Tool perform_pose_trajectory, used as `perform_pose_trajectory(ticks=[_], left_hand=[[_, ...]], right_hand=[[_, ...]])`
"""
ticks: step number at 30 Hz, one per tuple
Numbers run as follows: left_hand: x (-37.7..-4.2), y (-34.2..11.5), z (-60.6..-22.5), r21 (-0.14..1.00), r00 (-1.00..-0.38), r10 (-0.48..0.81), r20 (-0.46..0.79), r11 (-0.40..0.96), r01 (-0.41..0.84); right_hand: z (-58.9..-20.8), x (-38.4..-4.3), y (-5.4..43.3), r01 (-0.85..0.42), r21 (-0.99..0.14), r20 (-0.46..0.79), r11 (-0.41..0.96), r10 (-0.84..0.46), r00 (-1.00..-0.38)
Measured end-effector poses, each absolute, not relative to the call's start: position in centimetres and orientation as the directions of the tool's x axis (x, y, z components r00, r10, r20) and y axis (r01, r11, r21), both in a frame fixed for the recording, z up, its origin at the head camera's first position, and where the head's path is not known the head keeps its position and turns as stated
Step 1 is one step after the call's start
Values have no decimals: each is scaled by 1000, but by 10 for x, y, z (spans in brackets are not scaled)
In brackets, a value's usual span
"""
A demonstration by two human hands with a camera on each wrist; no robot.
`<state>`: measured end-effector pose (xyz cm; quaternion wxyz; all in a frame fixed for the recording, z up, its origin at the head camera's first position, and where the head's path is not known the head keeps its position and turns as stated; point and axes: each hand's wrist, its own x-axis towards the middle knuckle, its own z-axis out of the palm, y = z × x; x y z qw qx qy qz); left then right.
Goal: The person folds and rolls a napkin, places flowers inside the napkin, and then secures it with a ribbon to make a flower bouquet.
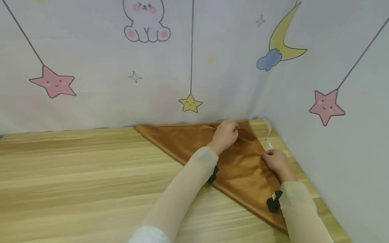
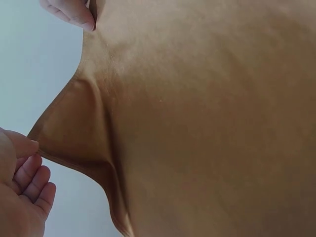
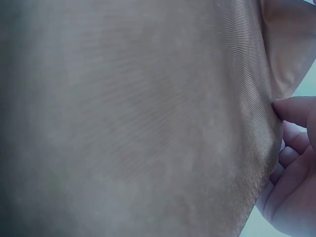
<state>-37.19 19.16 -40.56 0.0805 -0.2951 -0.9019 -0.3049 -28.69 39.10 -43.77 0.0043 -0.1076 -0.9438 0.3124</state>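
Observation:
A shiny brown satin cloth (image 1: 241,171) lies in a triangle across the right part of the wooden table. My left hand (image 1: 226,134) is over its far part and, in the left wrist view, pinches the cloth's edge between thumb and fingers, drawing it out into a peak. On the right side of the cloth, my right hand (image 1: 276,161) pinches the edge too; the right wrist view shows its thumb (image 3: 294,109) on the fabric. Between the hands the edge sags in a loose curve (image 2: 79,84).
A thin white strip (image 1: 268,132) lies beside the cloth's right edge. White wall fabric (image 1: 95,57) printed with stars, a rabbit and a moon rises at the table's back and right. Bare wood table (image 1: 69,173) extends left. Small black devices (image 1: 273,202) sit at both wrists.

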Motion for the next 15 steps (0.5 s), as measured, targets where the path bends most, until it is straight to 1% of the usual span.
perform_pose_trajectory(ticks=[7, 15], left_hand=[[-374, 194, -406, 521, -819, 471, 327, 634, 572], [-375, 204, -403, 548, -842, 397, 366, 639, 540]], right_hand=[[-435, -286, 392, 212, -579, -65, 788, 214, -975], [-433, -287, 389, 219, -580, -77, 785, 215, -974]])
